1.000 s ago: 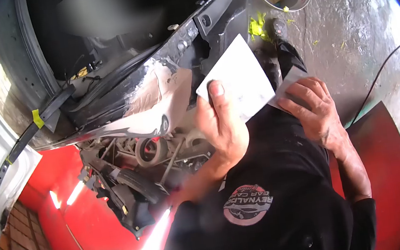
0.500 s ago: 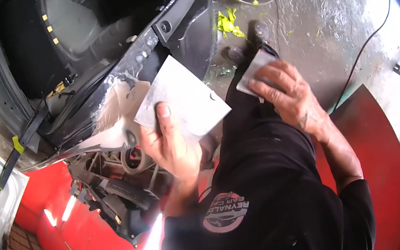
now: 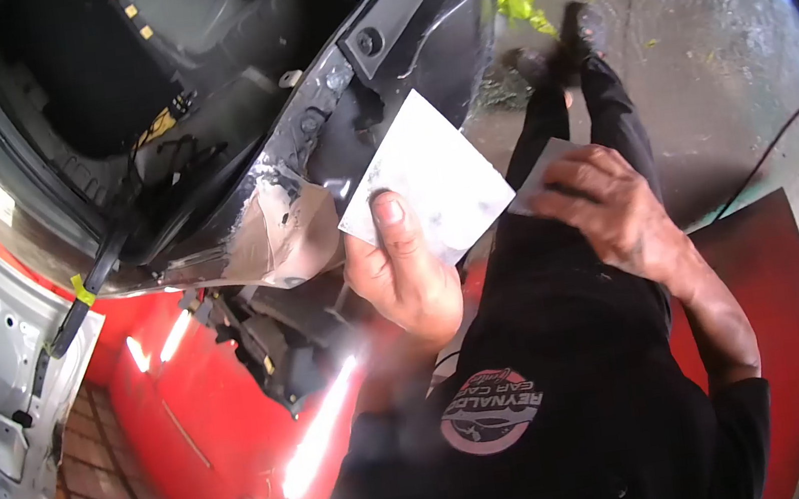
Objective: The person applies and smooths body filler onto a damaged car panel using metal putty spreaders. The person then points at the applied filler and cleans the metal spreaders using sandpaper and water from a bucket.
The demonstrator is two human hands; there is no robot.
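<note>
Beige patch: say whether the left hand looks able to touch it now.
Probably not readily: the left hand is close to the beige patch, but it grips the white board, which would likely need putting down first.

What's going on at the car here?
A person is standing beside a partly stripped car body. Their left hand holds a flat white board, thumb on top. Their right hand grips a thin greyish spreader-like piece close to the board's edge; contact is unclear. Grey smudges show on the board. A beige, filler-like patch sits on the car's lower edge, with neither hand on it.
</note>
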